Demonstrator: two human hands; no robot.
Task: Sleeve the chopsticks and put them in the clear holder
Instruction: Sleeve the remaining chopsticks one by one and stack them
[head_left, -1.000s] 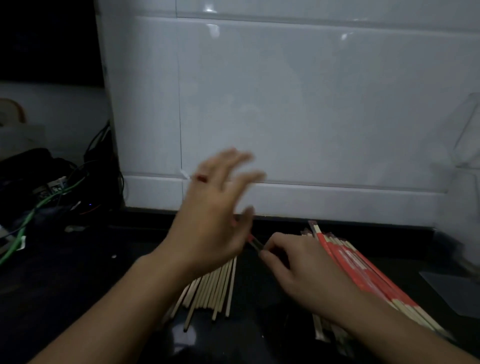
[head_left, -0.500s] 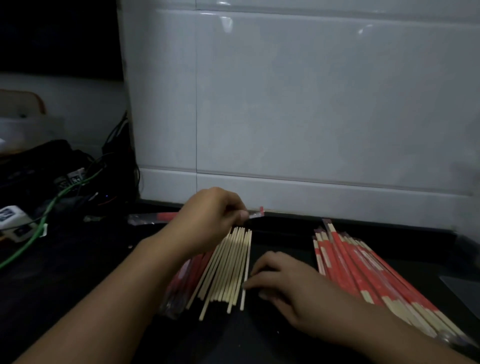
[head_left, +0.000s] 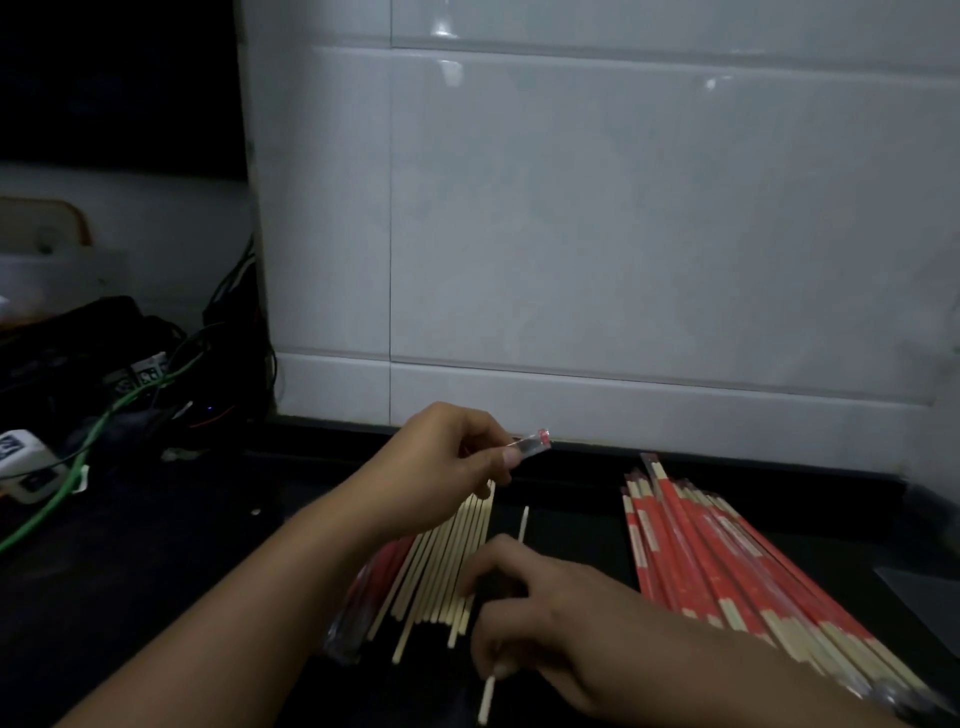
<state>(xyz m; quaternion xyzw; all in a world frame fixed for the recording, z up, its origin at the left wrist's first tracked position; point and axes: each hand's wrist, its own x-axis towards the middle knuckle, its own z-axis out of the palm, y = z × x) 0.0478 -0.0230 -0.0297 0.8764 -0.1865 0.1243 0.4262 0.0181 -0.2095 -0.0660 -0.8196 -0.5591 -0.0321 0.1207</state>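
My left hand (head_left: 441, 467) is raised above the dark counter and pinches a clear, red-printed sleeve (head_left: 532, 446) whose end sticks out to the right. Below it lies a fan of several bare wooden chopsticks (head_left: 441, 566). My right hand (head_left: 540, 618) rests on the counter and grips one bare chopstick (head_left: 522, 522), which runs under the fingers and shows again near my wrist. A stack of empty red sleeves (head_left: 363, 597) lies left of the bare sticks. Several sleeved chopsticks (head_left: 696, 561) are piled at the right. The clear holder is not in view.
A white tiled wall (head_left: 597, 234) stands right behind the counter. At the left are tangled cables, a green wire (head_left: 78, 462) and a white device (head_left: 26, 462). A flat grey sheet (head_left: 930, 592) lies at the right edge.
My left hand swung down and picked up a sleeve, then lifted it. My right hand moved onto the bare sticks and pulled one chopstick away from the fan.
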